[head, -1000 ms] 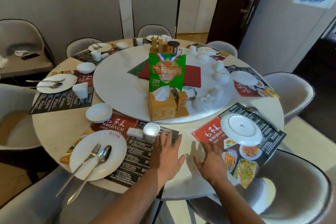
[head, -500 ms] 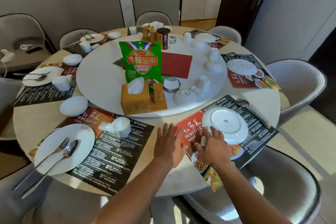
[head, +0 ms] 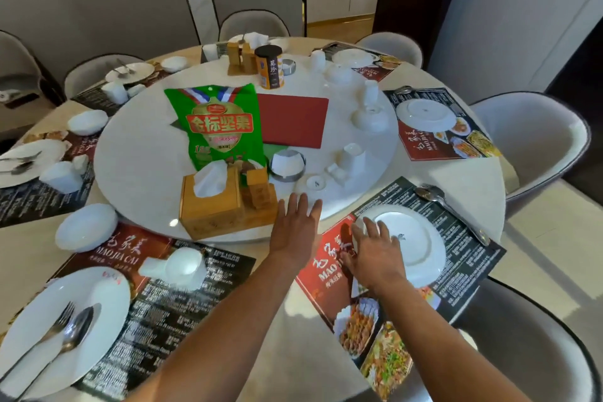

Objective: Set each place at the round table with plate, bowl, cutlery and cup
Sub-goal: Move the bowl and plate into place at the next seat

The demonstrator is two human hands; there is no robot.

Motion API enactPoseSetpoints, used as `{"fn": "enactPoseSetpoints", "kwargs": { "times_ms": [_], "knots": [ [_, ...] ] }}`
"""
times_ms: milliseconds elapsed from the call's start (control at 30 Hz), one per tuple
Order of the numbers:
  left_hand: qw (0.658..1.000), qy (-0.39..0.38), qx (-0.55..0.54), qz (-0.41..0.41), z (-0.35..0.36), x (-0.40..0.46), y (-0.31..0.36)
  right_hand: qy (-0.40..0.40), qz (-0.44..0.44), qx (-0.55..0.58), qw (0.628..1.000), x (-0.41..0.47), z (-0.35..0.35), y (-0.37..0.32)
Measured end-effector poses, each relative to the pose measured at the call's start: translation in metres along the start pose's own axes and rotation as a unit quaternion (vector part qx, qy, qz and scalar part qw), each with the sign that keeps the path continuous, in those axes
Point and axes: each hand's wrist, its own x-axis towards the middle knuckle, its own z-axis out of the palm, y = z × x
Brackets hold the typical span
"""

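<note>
My left hand (head: 295, 232) reaches forward with straight fingers over the edge of the white turntable (head: 137, 147), just short of an upturned white bowl (head: 316, 182) and a cup (head: 353, 158). My right hand (head: 372, 253) lies flat, fingers spread, on the red menu placemat (head: 329, 271), its fingertips touching the left rim of a white plate (head: 414, 245). A spoon and fork (head: 437, 196) lie on that mat beyond the plate. At the near left a place holds a plate with fork and spoon (head: 62, 330), a cup (head: 182, 266) and a bowl (head: 85, 227).
On the turntable stand a green snack bag (head: 222, 124), a wooden tissue box (head: 212, 202), a red folder (head: 293, 121), a tin (head: 270, 67) and more white cups and bowls (head: 370, 114). Grey chairs (head: 535, 140) ring the table.
The view has swung right. My left hand has moved forward to the turntable's edge. My right hand has slid onto the right placemat up to the plate's rim.
</note>
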Motion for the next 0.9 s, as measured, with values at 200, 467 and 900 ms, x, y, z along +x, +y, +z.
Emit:
{"fn": "enactPoseSetpoints", "kwargs": {
  "times_ms": [200, 467, 900],
  "knots": [
    [0.997, -0.033, 0.023, 0.071, 0.013, 0.060, -0.016, -0.039, -0.029, -0.063, 0.997, 0.031, -0.001, 0.001],
    [0.992, 0.028, 0.008, 0.124, 0.030, 0.069, -0.014, -0.070, -0.062, -0.137, 0.986, 0.042, 0.003, 0.006],
    [0.963, 0.190, 0.108, 0.157, 0.011, 0.042, -0.027, -0.065, -0.062, -0.145, 0.985, 0.039, 0.002, 0.002]
  ]
}}
